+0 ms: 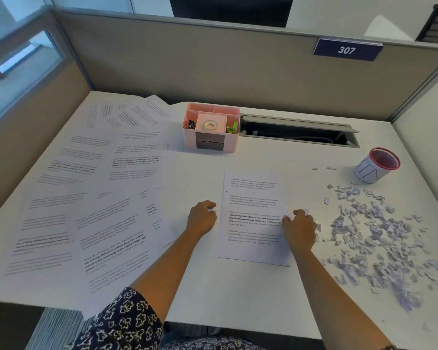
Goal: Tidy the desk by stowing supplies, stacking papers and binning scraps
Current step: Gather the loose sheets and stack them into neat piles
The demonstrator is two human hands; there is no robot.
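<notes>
Right hand [300, 229]: fingers curled round a few white scraps, with the hand resting on the right edge of the stack.
Left hand [202, 218]: curled on the bare desk [238, 289] just left of the stack. A white bit shows at its fingertips, so it seems to pinch a scrap too.
Stack [250, 198]: squared printed pages lying flat mid-desk, between the two hands.
Scraps [379, 238]: a wide scatter of torn paper bits on the right of the desk, starting just beside the right hand and running to the near edge.
Bin [377, 165]: a small red-rimmed cup beyond the scraps at the far right, well apart from both hands. I cannot tell whether it stands upright or is tilted.
Sheets [86, 193]: loose pages fanned and overlapping across the left half, not yet stacked.
Organiser [210, 145]: a pink box at the back holding a tape roll [210, 125] and a few small items, so the supplies look stowed.
Step in hand: binning scraps, with only the first few bits picked up.
Next move: carry both handfuls over the scatter to the bin and let go low over its narrow mouth so nothing spills. Most of the scatter remains, so raking it together first would likely save trips.
</notes>
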